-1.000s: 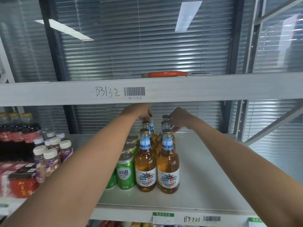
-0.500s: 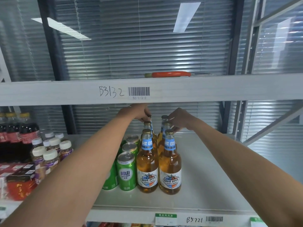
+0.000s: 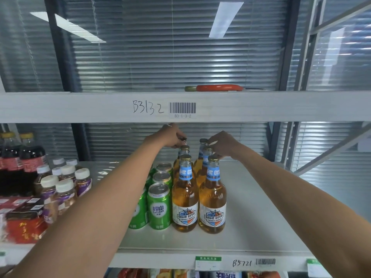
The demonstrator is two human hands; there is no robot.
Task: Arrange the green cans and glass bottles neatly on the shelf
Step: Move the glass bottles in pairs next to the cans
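Observation:
Amber glass bottles with blue neck labels stand in two rows on the white shelf, running front to back. Green cans line up in rows just left of them. My left hand reaches over the left bottle row, fingers pinched on the cap of a rear bottle. My right hand reaches over the right row, its fingers closed around the tops of the rear bottles. The rearmost bottles are mostly hidden behind the front ones.
White-capped small bottles and dark cola bottles crowd the shelf's left. A red box lies at the front left. The upper shelf beam hangs just above my hands, with an orange tool on it.
Both hands have stayed on the rear bottle tops; the view has shifted slightly, and more of the green can rows shows beside my left arm.

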